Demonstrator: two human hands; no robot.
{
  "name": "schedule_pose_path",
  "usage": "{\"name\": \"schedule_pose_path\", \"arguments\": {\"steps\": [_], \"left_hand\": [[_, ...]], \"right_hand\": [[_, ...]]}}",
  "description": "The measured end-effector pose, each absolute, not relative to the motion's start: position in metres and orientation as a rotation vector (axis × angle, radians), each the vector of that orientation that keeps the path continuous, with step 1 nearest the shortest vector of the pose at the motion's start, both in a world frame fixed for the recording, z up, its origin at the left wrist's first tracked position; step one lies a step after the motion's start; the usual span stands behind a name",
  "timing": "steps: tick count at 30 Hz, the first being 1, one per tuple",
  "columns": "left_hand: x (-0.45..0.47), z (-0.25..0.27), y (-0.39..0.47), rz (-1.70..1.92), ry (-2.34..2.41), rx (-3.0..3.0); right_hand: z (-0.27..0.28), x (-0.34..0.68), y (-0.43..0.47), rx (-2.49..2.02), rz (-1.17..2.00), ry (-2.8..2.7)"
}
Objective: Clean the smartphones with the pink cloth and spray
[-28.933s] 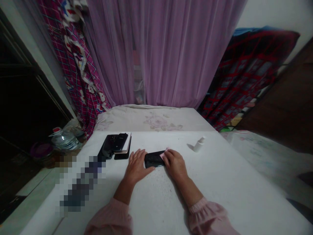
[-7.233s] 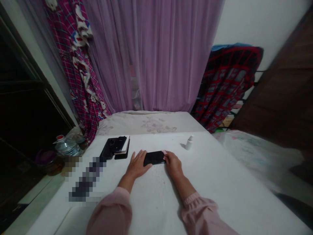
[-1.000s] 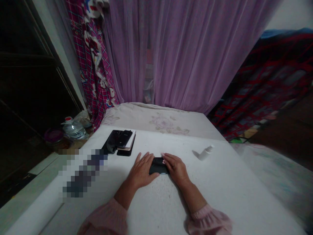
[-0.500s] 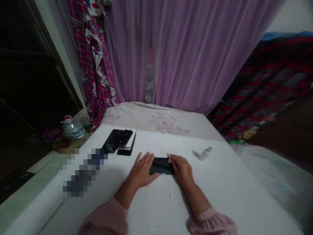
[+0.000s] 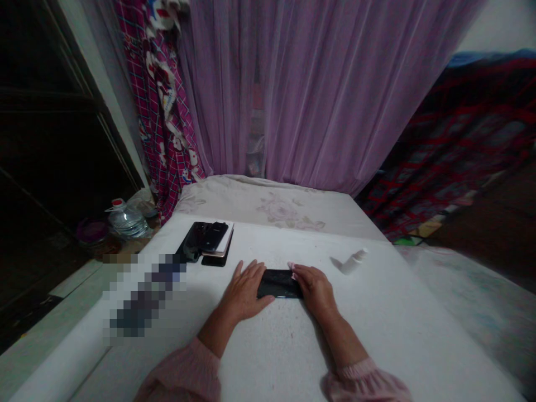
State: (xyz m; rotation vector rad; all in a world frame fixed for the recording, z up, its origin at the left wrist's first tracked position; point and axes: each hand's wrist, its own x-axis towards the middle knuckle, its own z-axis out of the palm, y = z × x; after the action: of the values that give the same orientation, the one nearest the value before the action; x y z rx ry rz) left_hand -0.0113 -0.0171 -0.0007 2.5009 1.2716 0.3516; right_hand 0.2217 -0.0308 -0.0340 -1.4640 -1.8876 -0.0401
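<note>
A black smartphone (image 5: pixel 280 284) lies flat on the white-covered table, its long side running left to right. My left hand (image 5: pixel 245 291) grips its left end, thumb along the near edge and fingers at the far edge. Over the right end, my right hand (image 5: pixel 314 287) pinches a small pink cloth (image 5: pixel 292 269) against the phone. Most of the cloth is hidden under the fingers. To the right, a small white bottle (image 5: pixel 354 261) with a nozzle lies on its side.
Several phones (image 5: pixel 215 237) lie in a stack and beside it at the back left. A blurred-out patch (image 5: pixel 146 296) covers something at the table's left edge. A floral cloth (image 5: pixel 278 207) and purple curtains (image 5: pixel 318 100) are behind. A water bottle (image 5: pixel 128 218) stands off to the left.
My right hand, with the pink cloth, has slid slightly to the right along the phone. My left hand keeps its hold on the phone.
</note>
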Motion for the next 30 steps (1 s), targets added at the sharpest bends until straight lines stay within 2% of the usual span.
{"name": "schedule_pose_path", "arguments": {"steps": [5,12,22,30], "left_hand": [[-0.011,-0.004,-0.017,0.390,1.270,2.528],[-0.011,-0.005,-0.017,0.358,1.290,2.546],[-0.013,-0.009,-0.015,0.383,1.273,2.567],[-0.011,-0.003,-0.016,0.326,1.287,2.570]], "right_hand": [[-0.036,0.215,-0.030,-1.508,-0.121,-1.855],[-0.028,0.170,-0.024,-1.379,-0.058,-1.994],[-0.036,0.221,-0.036,-1.499,-0.138,-1.856],[-0.031,0.173,-0.038,-1.344,-0.156,-1.930]]}}
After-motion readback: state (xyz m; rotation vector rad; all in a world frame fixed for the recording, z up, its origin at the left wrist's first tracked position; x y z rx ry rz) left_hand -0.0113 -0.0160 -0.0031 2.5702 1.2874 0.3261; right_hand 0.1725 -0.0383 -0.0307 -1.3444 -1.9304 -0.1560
